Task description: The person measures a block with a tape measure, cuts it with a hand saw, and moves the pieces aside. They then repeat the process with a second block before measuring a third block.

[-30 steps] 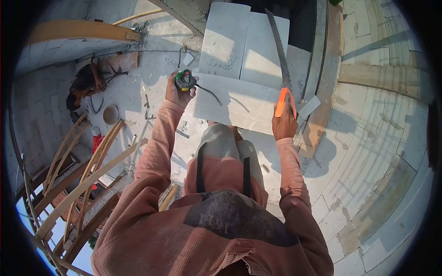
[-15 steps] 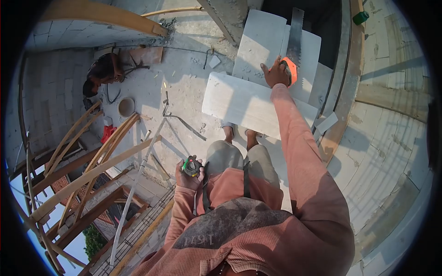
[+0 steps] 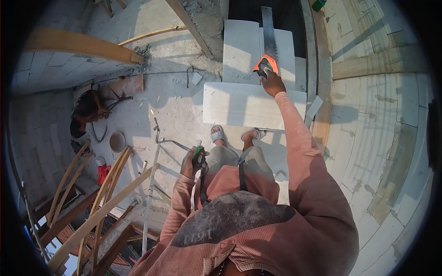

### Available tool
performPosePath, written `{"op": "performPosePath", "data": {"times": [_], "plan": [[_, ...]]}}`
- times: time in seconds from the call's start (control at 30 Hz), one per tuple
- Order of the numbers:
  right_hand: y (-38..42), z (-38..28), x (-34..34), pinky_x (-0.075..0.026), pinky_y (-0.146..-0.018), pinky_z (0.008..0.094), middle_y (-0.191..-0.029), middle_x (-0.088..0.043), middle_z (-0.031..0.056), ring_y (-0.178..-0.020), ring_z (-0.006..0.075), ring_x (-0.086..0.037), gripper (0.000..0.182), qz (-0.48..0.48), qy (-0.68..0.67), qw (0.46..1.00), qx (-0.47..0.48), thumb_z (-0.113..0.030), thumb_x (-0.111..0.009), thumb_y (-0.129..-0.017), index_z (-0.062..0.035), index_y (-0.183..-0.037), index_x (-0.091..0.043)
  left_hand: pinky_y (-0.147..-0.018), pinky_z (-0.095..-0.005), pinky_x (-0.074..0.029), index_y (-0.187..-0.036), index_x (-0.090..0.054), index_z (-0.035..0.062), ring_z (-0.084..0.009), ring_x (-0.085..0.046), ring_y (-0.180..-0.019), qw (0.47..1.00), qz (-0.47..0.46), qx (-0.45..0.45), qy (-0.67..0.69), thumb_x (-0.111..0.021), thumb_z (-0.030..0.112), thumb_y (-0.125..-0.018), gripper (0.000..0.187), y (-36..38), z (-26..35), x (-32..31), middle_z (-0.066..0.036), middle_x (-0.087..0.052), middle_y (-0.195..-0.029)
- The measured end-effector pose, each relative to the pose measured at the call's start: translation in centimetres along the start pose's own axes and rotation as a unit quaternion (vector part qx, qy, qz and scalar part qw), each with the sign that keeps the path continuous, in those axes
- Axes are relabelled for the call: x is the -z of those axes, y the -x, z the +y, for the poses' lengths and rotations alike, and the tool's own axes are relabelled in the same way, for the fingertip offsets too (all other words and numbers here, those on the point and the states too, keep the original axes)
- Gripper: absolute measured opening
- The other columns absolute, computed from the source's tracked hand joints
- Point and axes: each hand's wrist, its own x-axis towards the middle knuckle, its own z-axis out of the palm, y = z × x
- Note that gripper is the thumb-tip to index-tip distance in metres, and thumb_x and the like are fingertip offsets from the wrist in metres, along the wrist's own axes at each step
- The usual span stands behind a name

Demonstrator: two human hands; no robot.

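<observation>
Handsaw (image 3: 269,39) with an orange handle, gripped in the person's right hand (image 3: 273,84), which is closed around the handle with its fingers partly hidden. The arm reaches forward so that the hand is over the far edge of a long pale block (image 3: 244,106) lying crosswise. The blade points away from the person, over two more pale blocks side by side, the left one (image 3: 240,50) and the right one (image 3: 284,50); its tip extends past their far edges, over a dark opening. Whether the blade touches them is hard to tell. The left hand (image 3: 189,163), near the waist, is curled around a green and black tape measure (image 3: 199,156). The person's sandalled feet are on the floor (image 3: 177,110), just beside the crosswise block's near edge. A small pale offcut (image 3: 314,106) is near that block's far right corner. Farther left, another person (image 3: 85,108) bends low, near a round bucket (image 3: 117,141).
</observation>
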Motion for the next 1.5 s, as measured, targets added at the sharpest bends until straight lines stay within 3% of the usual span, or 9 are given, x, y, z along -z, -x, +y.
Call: {"op": "performPosePath", "data": {"times": [0.07, 0.17, 0.43, 0.63, 0.77, 0.9, 1.27, 1.4, 1.5], "plan": [[7.1, -2.9, 1.9, -0.052, -0.090, 0.0437, -0.119, -0.068, 0.0138, -0.106, 0.0335, -0.067, 0.049, -0.094, -0.209, 0.973, 0.018, -0.042, -0.061, -0.095, -0.0039, -0.127, -0.061, -0.060, -0.0257, -0.049, -0.132, -0.048, 0.0037, -0.0166, -0.064, -0.070, 0.983, -0.048, -0.059, -0.167, -0.059, 0.050, -0.097, 0.058, -1.7, 2.0, -0.1, -0.017, -0.070, -0.102], [19.1, -8.5, 2.5, -0.053, -0.079, 0.0304, -0.103, -0.070, 0.0111, -0.093, 0.0179, -0.068, 0.048, -0.291, -0.509, 0.808, -0.056, -0.042, -0.068, -0.094, -0.0014, -0.120, -0.066, -0.073, -0.0356, -0.053, -0.137, -0.038, 0.0033, -0.0275, -0.068, -0.083, 0.902, -0.105, -0.146, -0.392, -0.066, 0.053, -0.091, 0.074, -3.3, 4.9, -2.0, -0.019, -0.069, -0.100], [31.1, -13.1, -0.7, -0.052, -0.077, 0.0245, -0.102, -0.069, 0.0039, -0.094, 0.0101, -0.065, 0.032, -0.156, -0.681, 0.707, -0.110, -0.025, -0.071, -0.094, -0.0034, -0.118, -0.067, -0.088, -0.0430, -0.051, -0.138, -0.036, 0.0073, -0.0370, -0.068, -0.098, 0.709, -0.304, -0.125, -0.624, -0.070, 0.066, -0.083, 0.087, -3.3, 8.6, -5.7, -0.023, -0.067, -0.105], [30.2, -11.7, -1.9, -0.054, -0.078, 0.0271, -0.104, -0.068, 0.0055, -0.094, 0.0126, -0.065, 0.027, -0.192, -0.702, 0.669, -0.155, -0.014, -0.071, -0.092, -0.0038, -0.117, -0.065, -0.092, -0.0400, -0.050, -0.132, -0.053, 0.0120, -0.0312, -0.067, -0.102, 0.676, -0.375, -0.154, -0.615, -0.066, 0.058, -0.088, 0.065, -9.5, 5.2, -2.5, -0.018, -0.069, -0.109], [28.8, -9.6, -0.9, -0.055, -0.081, 0.0280, -0.102, -0.067, 0.0072, -0.090, 0.0157, -0.066, 0.029, -0.150, -0.715, 0.659, -0.179, -0.011, -0.072, -0.090, -0.0025, -0.116, -0.063, -0.089, -0.0371, -0.051, -0.130, -0.060, 0.0219, -0.0242, -0.066, -0.096, 0.700, -0.388, -0.037, -0.598, -0.065, 0.047, -0.091, 0.046, -8.2, 9.3, -3.5, -0.011, -0.071, -0.104], [26.4, -7.5, -0.5, -0.056, -0.081, 0.0296, -0.101, -0.066, 0.0088, -0.088, 0.0175, -0.066, 0.032, -0.163, -0.684, 0.681, -0.204, -0.011, -0.074, -0.087, -0.0017, -0.115, -0.061, -0.079, -0.0308, -0.051, -0.129, -0.062, 0.0138, -0.0156, -0.059, -0.083, 0.700, -0.415, 0.025, -0.580, -0.060, 0.034, -0.097, 0.038, -11.5, 8.7, -2.8, -0.003, -0.067, -0.095], [23.2, 1.9, -2.7, -0.059, -0.092, 0.0352, -0.107, -0.064, 0.0143, -0.099, 0.0245, -0.068, 0.029, -0.185, -0.677, 0.676, -0.225, -0.008, -0.067, -0.093, 0.0037, -0.117, -0.056, -0.084, -0.0366, -0.052, -0.114, -0.068, 0.0168, -0.0213, -0.067, -0.092, 0.601, -0.199, -0.027, -0.774, -0.062, 0.039, -0.089, 0.034, -14.6, 8.2, -1.7, -0.006, -0.072, -0.100], [22.3, 2.8, -4.5, -0.059, -0.092, 0.0347, -0.107, -0.063, 0.0146, -0.100, 0.0253, -0.068, 0.028, -0.156, -0.715, 0.645, -0.222, -0.006, -0.066, -0.093, 0.0054, -0.116, -0.056, -0.076, -0.0348, -0.053, -0.113, -0.068, 0.0163, -0.0197, -0.066, -0.086, 0.678, -0.245, -0.045, -0.692, -0.066, 0.040, -0.089, 0.034, -14.7, 7.1, -2.4, -0.005, -0.072, -0.095], [21.9, 3.2, -4.2, -0.058, -0.093, 0.0348, -0.107, -0.062, 0.0138, -0.101, 0.0261, -0.067, 0.028, -0.121, -0.725, 0.643, -0.218, -0.006, -0.066, -0.093, 0.0051, -0.117, -0.056, -0.067, -0.0298, -0.050, -0.115, -0.072, 0.0201, -0.0136, -0.061, -0.077, 0.740, -0.270, 0.127, -0.602, -0.065, 0.039, -0.092, 0.031, -13.8, 7.8, -3.0, 0.000, -0.070, -0.090]]}}
